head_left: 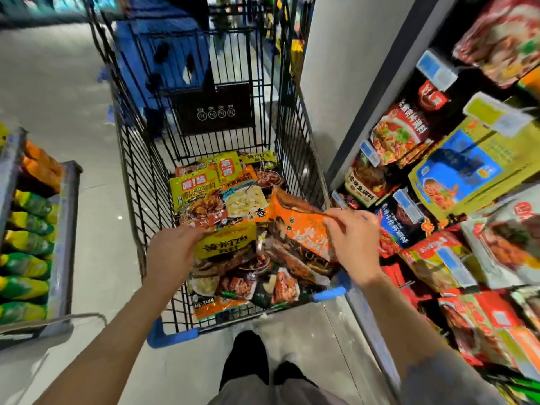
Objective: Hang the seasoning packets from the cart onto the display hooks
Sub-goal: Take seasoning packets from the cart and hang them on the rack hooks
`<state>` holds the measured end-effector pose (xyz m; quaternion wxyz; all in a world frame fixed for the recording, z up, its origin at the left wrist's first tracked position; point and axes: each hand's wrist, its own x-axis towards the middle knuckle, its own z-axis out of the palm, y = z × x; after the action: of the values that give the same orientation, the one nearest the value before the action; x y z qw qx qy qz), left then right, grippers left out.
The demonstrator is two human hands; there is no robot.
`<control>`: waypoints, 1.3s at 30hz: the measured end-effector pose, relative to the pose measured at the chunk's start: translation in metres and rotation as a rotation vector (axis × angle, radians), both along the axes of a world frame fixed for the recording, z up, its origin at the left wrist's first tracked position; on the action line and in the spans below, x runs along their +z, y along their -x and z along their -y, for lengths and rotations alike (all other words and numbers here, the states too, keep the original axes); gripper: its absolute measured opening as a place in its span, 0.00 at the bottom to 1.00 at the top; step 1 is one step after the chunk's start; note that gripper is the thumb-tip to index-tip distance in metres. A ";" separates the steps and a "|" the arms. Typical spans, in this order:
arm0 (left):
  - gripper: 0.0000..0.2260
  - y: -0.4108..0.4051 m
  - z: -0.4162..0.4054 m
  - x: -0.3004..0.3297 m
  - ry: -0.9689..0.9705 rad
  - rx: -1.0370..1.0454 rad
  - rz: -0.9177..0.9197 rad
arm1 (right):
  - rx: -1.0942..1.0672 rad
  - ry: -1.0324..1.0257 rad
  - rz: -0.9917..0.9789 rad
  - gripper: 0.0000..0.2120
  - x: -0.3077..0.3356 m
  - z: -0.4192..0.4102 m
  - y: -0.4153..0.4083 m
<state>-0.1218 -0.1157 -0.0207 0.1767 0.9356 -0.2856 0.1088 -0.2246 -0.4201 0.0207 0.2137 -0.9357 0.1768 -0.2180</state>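
Observation:
A wire shopping cart (140, 182) with blue corner bumpers stands in front of me, its bottom heaped with several seasoning packets (230, 200) in yellow, orange and dark prints. My right hand (355, 236) pinches the top edge of an orange packet (301, 223) and holds it lifted over the cart's right side. My left hand (172, 254) reaches into the cart and grips the edge of a yellow packet (225, 244). To the right hangs the display (455, 171) of packets on hooks.
A grey pillar (347, 71) rises beyond the cart, beside the display. On the left, a low shelf (62, 244) carries green, yellow and orange bags. Grey floor (58, 92) stretches to the left of the cart. My feet (257, 363) stand just behind the cart.

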 end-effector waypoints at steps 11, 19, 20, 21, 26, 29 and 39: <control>0.07 -0.008 0.089 0.141 0.269 -0.173 0.389 | 0.004 -0.017 0.264 0.08 0.168 0.070 0.044; 0.07 0.000 0.205 0.227 0.483 -0.552 0.493 | -0.216 0.294 0.376 0.12 0.270 0.116 0.152; 0.07 0.006 0.221 0.235 0.510 -0.605 0.510 | -0.265 0.328 0.375 0.12 0.278 0.119 0.167; 0.07 0.012 0.237 0.242 0.535 -0.663 0.519 | -0.319 0.357 0.370 0.12 0.285 0.121 0.184; 0.13 0.053 0.322 0.271 0.595 -0.964 0.420 | -0.586 0.496 0.349 0.12 0.317 0.114 0.266; 0.14 0.095 0.366 0.287 0.669 -1.135 0.359 | -0.756 0.586 0.290 0.13 0.333 0.104 0.320; 0.15 0.239 0.454 0.330 0.872 -1.554 0.141 | -1.188 0.767 0.332 0.09 0.373 0.045 0.455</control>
<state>-0.3604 -0.5700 0.3097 0.5227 0.3190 -0.7822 0.1146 -0.6793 -0.4648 0.3942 -0.2601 -0.6453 0.5315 -0.4832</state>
